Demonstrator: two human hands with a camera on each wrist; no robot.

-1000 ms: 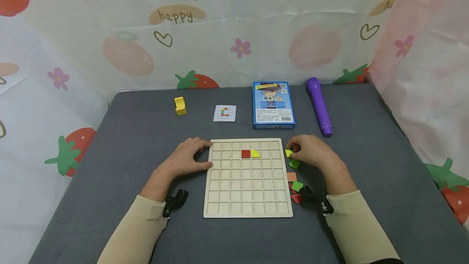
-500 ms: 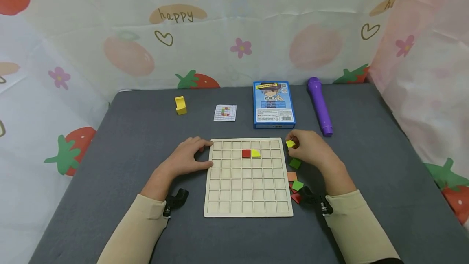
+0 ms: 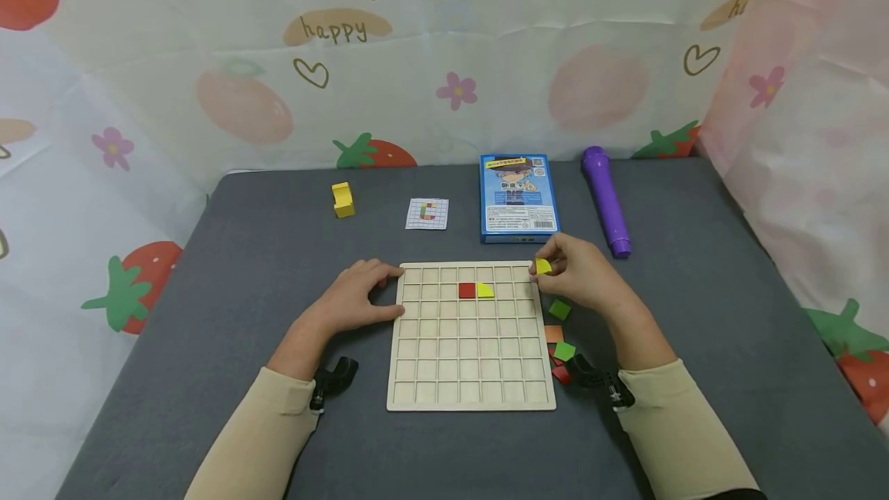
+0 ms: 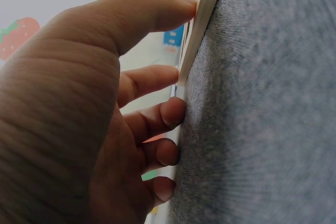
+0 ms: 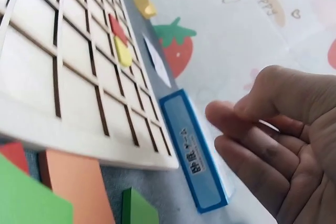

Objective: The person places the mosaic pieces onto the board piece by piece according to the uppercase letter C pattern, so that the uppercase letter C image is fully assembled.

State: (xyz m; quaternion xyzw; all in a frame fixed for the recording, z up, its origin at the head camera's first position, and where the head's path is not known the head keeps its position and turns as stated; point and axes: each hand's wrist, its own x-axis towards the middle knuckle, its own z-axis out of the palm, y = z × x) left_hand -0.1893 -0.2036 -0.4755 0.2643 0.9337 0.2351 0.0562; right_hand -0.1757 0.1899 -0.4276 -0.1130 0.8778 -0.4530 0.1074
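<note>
A pale wooden grid board (image 3: 471, 397) lies flat on the table. In its second row sit a red square tile (image 3: 467, 291) and a yellow tile (image 3: 485, 291) with one rounded corner, side by side. My left hand (image 3: 354, 299) touches the board's left edge with thumb and index fingertip, its other fingers loosely bent in the left wrist view. Over the upper right corner, my right hand (image 3: 583, 272) pinches a second yellow tile (image 3: 542, 266), also with a rounded side. That held tile is hidden in the right wrist view.
Beside the board's right edge lie a dark green tile (image 3: 559, 309), an orange tile (image 3: 553, 333), a light green tile (image 3: 564, 352) and red tiles (image 3: 561, 374). Behind stand a yellow block (image 3: 343, 200), a pattern card (image 3: 427, 214), a blue box (image 3: 519, 203) and a purple microphone-shaped stick (image 3: 606, 203).
My right hand has lifted the yellow tile away from the dark green one and moved up and left to the board's corner. The left hand has stayed put.
</note>
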